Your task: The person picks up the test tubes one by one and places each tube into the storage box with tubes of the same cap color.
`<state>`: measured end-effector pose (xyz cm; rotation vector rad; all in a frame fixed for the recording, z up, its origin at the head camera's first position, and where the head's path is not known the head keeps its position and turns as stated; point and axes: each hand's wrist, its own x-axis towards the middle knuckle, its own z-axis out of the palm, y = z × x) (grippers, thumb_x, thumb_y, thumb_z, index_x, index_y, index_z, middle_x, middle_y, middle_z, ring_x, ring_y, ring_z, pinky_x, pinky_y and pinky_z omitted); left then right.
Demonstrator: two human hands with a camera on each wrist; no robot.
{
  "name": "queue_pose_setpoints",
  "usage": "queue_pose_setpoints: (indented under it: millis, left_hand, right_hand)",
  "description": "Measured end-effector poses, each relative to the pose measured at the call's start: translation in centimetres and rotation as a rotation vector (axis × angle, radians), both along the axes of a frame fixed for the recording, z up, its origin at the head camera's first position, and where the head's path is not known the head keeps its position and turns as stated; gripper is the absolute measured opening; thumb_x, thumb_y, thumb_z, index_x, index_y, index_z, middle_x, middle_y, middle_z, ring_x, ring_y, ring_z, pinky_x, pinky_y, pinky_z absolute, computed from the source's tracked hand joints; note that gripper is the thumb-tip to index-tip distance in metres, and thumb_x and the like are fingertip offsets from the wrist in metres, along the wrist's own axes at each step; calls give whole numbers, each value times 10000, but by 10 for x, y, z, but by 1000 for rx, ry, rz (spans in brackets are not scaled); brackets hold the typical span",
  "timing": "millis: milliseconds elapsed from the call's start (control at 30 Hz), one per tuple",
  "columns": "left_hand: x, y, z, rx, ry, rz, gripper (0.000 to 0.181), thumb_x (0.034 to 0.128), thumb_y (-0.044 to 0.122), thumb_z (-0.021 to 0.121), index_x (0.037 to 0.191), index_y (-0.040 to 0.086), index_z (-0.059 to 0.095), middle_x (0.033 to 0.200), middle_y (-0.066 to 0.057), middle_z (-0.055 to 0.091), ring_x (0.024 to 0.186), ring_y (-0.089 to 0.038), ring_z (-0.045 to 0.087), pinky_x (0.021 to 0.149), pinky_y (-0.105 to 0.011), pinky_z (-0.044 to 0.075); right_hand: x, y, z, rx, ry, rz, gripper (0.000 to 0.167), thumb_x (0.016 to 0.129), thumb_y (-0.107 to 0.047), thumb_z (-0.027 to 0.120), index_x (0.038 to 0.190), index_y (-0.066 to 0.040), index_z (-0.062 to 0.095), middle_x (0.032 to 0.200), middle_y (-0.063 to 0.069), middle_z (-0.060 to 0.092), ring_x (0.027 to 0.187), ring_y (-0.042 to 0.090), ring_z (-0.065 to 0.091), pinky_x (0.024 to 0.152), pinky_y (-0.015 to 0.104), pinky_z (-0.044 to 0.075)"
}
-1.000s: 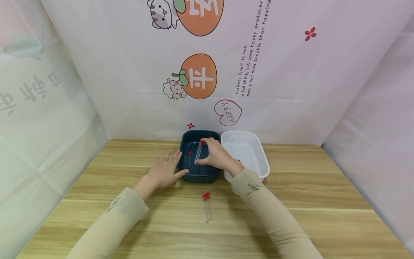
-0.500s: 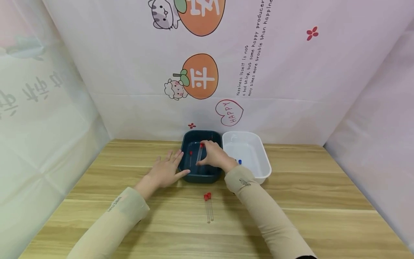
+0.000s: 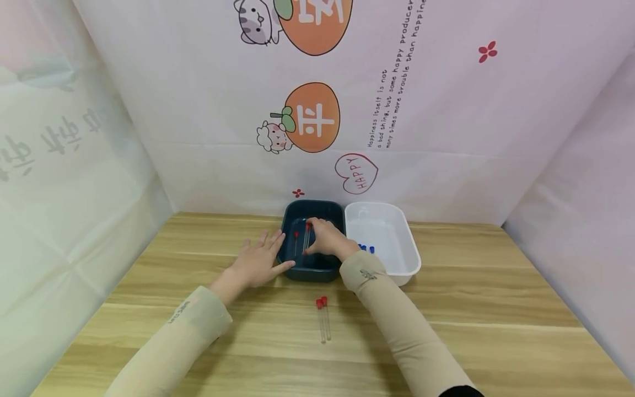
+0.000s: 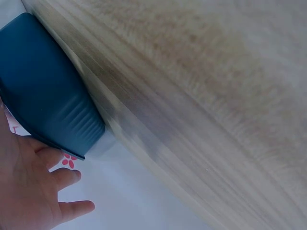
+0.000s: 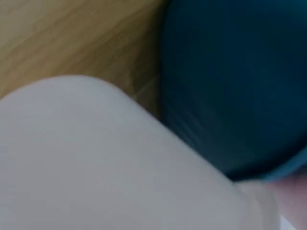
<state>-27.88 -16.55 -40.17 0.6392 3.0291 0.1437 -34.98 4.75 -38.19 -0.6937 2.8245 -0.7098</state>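
Inside the dark teal bin, my right hand pinches a clear test tube with a red cap, fingers at the cap end and thumb near the lower end. To its left lies another red-capped tube on the bin floor. My left hand rests against the bin's left side with its fingers spread; the left wrist view shows fingers at the rim. Two more red-capped tubes lie side by side on the table in front. In the right wrist view, the sleeve hides the right hand's grip.
A white bin stands against the teal one's right side. Several blue caps show in it, partly hidden by my right wrist. A printed white cloth hangs behind the wood-grain table.
My right hand has lowered the tube a little within the teal bin. The right forearm has swung left, uncovering more blue caps. The left hand stays at the bin's side.
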Motion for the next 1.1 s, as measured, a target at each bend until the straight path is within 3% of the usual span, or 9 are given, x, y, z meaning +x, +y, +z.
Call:
queue_pose_setpoints:
  millis: [300,767,1100]
  left_hand:
    - [-4,2,-2,11,8,4,876,1036,673,355,1645,66,183,1699,-105,141,1548,-393,121,1154,-711,171]
    - [0,0,-1,-15,-7,11,869,1042,665,346,1642,57,188,1697,-119,146,1549,-391,116,1155,-703,183]
    - [2,0,2,-3,4,6,850,1048,644,369,1636,50,218,1695,-119,162,1548,-388,127,1155,-701,189]
  right_hand:
    - [-6,-4,-4,19,-26,-4,844,855,-233,864,1531,8,421,1470,214,511,1298,351,487,1135,478,394]
    - [-15,-11,-23,131,-29,3,801,868,-274,848,1521,-24,456,1468,207,499,1291,344,471,1134,498,389]
    - [-17,-14,-26,158,-54,39,813,884,-300,826,1549,-37,440,1494,194,465,1284,336,440,1125,497,394]
